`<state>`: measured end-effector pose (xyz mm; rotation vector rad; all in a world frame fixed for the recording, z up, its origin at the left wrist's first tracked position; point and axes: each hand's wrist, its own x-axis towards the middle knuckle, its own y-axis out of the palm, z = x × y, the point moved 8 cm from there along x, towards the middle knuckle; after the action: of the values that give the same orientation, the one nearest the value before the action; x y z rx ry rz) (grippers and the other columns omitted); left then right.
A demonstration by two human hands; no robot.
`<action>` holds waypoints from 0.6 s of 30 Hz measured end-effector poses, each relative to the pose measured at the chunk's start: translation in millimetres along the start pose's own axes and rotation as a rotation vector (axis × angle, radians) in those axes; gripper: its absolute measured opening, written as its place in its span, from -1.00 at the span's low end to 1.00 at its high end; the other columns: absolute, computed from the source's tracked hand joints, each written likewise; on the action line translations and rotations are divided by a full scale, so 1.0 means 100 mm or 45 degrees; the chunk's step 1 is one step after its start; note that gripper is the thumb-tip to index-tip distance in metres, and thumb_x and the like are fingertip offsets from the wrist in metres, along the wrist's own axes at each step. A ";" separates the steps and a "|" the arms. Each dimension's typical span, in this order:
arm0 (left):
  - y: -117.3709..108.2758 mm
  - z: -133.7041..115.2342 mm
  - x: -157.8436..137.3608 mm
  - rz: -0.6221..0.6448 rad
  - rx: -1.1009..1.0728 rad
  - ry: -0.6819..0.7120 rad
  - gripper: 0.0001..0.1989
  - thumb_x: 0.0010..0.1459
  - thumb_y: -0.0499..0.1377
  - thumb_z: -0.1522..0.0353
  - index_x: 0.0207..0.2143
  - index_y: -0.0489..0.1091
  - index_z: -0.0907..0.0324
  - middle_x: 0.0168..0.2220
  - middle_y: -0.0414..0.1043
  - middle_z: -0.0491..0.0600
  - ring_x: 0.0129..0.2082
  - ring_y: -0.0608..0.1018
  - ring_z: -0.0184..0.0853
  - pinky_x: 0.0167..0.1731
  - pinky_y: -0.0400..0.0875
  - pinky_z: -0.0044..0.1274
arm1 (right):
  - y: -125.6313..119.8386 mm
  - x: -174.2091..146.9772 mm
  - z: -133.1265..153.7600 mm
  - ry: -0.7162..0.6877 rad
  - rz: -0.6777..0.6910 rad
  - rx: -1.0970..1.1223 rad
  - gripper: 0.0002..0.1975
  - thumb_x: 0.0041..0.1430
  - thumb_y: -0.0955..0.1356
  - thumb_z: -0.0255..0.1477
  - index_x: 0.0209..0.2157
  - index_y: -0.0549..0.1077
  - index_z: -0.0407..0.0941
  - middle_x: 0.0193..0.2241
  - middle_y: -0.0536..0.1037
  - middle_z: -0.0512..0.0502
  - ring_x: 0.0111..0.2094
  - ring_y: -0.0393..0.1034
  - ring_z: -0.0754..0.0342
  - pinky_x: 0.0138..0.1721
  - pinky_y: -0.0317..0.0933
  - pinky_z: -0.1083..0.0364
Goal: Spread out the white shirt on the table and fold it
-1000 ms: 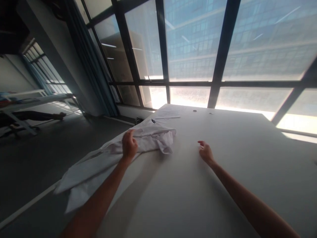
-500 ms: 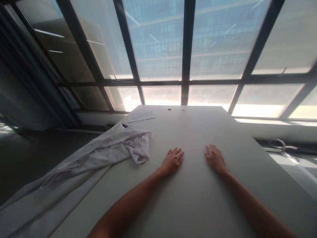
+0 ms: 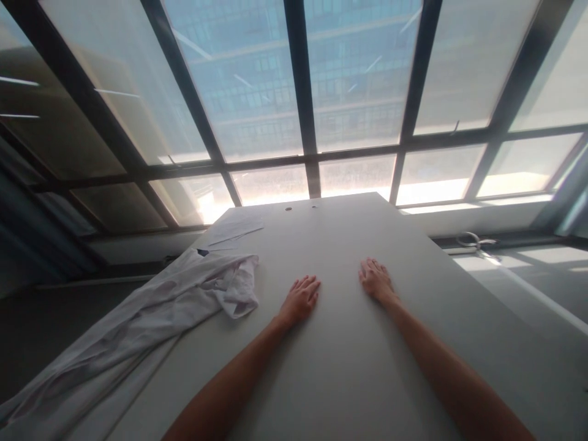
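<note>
My left hand [image 3: 300, 301] lies flat on the white table [image 3: 340, 361], palm down, with its fingers stretched out and nothing in it. To its right, and a little farther from me, my right hand [image 3: 375, 280] also rests palm down on the tabletop, fingers extended and holding nothing. A gap of bare table separates the two. Left of my left hand, and apart from it, a crumpled whitish cloth [image 3: 184, 300] that looks like a garment spreads along the table's left side toward the near left corner.
White paper sheets [image 3: 236, 229] lie at the far left of the table, behind the cloth. Two small round spots, one a dark hole [image 3: 288, 209], mark the far edge. Large framed windows [image 3: 257, 92] rise beyond. A looped cable [image 3: 475, 242] lies off the table's right side.
The view has turned right and tilted, so the table, cloth and windows sit farther left in the picture. Both hands stay flat on the table.
</note>
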<state>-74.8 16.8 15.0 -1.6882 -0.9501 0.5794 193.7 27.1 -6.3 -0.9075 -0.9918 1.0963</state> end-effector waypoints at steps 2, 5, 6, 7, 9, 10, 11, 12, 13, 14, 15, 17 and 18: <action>0.00 0.01 0.01 -0.010 0.001 0.008 -0.49 0.37 -0.02 0.31 0.33 0.27 0.09 0.42 0.11 0.01 0.43 0.12 -0.18 0.40 -0.08 -0.22 | -0.02 -0.02 0.01 -0.010 0.003 0.008 -0.47 0.40 0.17 -0.34 0.31 0.32 -0.21 0.37 0.21 -0.34 0.40 0.01 -0.16 0.37 -0.17 -0.17; 0.02 0.02 0.02 -0.013 0.003 0.011 -0.50 0.37 -0.02 0.30 0.33 0.27 0.08 0.42 0.12 0.02 0.43 0.12 -0.18 0.40 -0.08 -0.21 | -0.04 -0.03 0.01 -0.012 0.007 0.009 -0.47 0.40 0.17 -0.34 0.30 0.33 -0.21 0.37 0.22 -0.34 0.40 0.02 -0.16 0.37 -0.15 -0.16; 0.02 0.03 0.03 -0.011 0.002 0.008 -0.50 0.37 -0.02 0.30 0.33 0.27 0.08 0.41 0.12 0.02 0.43 0.12 -0.17 0.40 -0.08 -0.21 | -0.04 -0.03 0.01 -0.008 0.009 0.008 -0.48 0.40 0.18 -0.34 0.30 0.34 -0.20 0.37 0.23 -0.32 0.40 0.03 -0.15 0.37 -0.15 -0.15; 0.03 0.03 0.03 -0.010 0.001 0.004 -0.49 0.37 -0.02 0.30 0.33 0.28 0.08 0.41 0.12 0.03 0.43 0.12 -0.17 0.40 -0.07 -0.21 | -0.05 -0.02 0.00 -0.003 0.010 0.008 -0.49 0.40 0.18 -0.34 0.29 0.34 -0.18 0.36 0.23 -0.31 0.39 0.03 -0.14 0.37 -0.14 -0.14; 0.03 0.03 0.03 -0.011 -0.005 0.002 -0.49 0.36 -0.02 0.30 0.32 0.28 0.09 0.41 0.13 0.04 0.43 0.11 -0.16 0.39 -0.07 -0.21 | -0.05 -0.02 -0.01 0.001 0.005 0.015 -0.51 0.39 0.19 -0.34 0.28 0.37 -0.15 0.35 0.26 -0.28 0.39 0.04 -0.12 0.37 -0.13 -0.12; 0.03 0.03 0.03 -0.015 -0.010 0.005 -0.49 0.36 -0.02 0.30 0.32 0.29 0.09 0.41 0.14 0.04 0.43 0.12 -0.16 0.39 -0.07 -0.20 | -0.05 -0.02 -0.01 0.000 -0.001 0.019 -0.52 0.39 0.20 -0.35 0.27 0.38 -0.13 0.35 0.27 -0.26 0.39 0.05 -0.11 0.36 -0.13 -0.12; 0.02 0.02 0.03 -0.020 -0.016 0.010 -0.50 0.36 -0.01 0.31 0.32 0.29 0.10 0.40 0.14 0.05 0.43 0.12 -0.16 0.39 -0.07 -0.20 | -0.05 -0.02 -0.01 -0.004 -0.007 0.024 -0.52 0.39 0.20 -0.35 0.26 0.38 -0.12 0.34 0.28 -0.25 0.38 0.06 -0.10 0.36 -0.13 -0.12; 0.02 0.01 0.03 -0.027 -0.022 0.016 -0.50 0.35 -0.01 0.31 0.31 0.30 0.10 0.40 0.15 0.05 0.43 0.13 -0.16 0.39 -0.07 -0.20 | -0.04 -0.03 -0.01 -0.007 -0.013 0.031 -0.52 0.38 0.21 -0.35 0.26 0.38 -0.11 0.34 0.29 -0.24 0.38 0.06 -0.10 0.36 -0.13 -0.12; 0.02 0.01 0.03 -0.034 -0.028 0.022 -0.50 0.35 -0.01 0.31 0.31 0.30 0.09 0.40 0.15 0.05 0.43 0.13 -0.15 0.39 -0.06 -0.20 | -0.04 -0.04 -0.02 -0.009 -0.019 0.041 -0.52 0.38 0.21 -0.35 0.26 0.38 -0.12 0.34 0.29 -0.25 0.38 0.06 -0.11 0.37 -0.13 -0.12; 0.01 0.00 0.03 -0.041 -0.033 0.026 -0.50 0.35 0.00 0.31 0.30 0.31 0.09 0.40 0.16 0.05 0.42 0.14 -0.15 0.39 -0.06 -0.20 | -0.04 -0.04 -0.02 -0.010 -0.022 0.057 -0.52 0.38 0.21 -0.36 0.26 0.38 -0.13 0.34 0.28 -0.26 0.38 0.05 -0.11 0.37 -0.14 -0.12; 0.01 -0.01 0.03 -0.048 -0.037 0.029 -0.51 0.35 0.00 0.31 0.30 0.31 0.09 0.40 0.16 0.05 0.42 0.14 -0.15 0.39 -0.05 -0.20 | -0.03 -0.05 -0.03 -0.010 -0.025 0.080 -0.52 0.38 0.21 -0.36 0.26 0.38 -0.14 0.35 0.27 -0.28 0.39 0.05 -0.12 0.37 -0.15 -0.12; 0.01 -0.02 0.02 -0.058 -0.035 0.034 -0.52 0.36 -0.01 0.30 0.29 0.32 0.08 0.40 0.16 0.04 0.42 0.15 -0.15 0.39 -0.05 -0.20 | -0.03 -0.06 -0.03 -0.010 -0.029 0.133 -0.53 0.37 0.22 -0.37 0.25 0.39 -0.15 0.34 0.27 -0.29 0.39 0.05 -0.12 0.38 -0.16 -0.12; 0.00 -0.02 0.02 -0.061 -0.031 0.038 -0.52 0.37 -0.01 0.30 0.29 0.32 0.09 0.39 0.17 0.03 0.42 0.16 -0.15 0.39 -0.04 -0.21 | -0.03 -0.06 -0.04 -0.010 -0.030 0.152 -0.53 0.37 0.23 -0.37 0.25 0.40 -0.14 0.34 0.28 -0.29 0.39 0.05 -0.12 0.38 -0.16 -0.12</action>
<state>-71.8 17.3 15.7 -1.6862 -0.9774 0.5116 197.1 20.7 -5.6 -0.7935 -0.9308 1.1277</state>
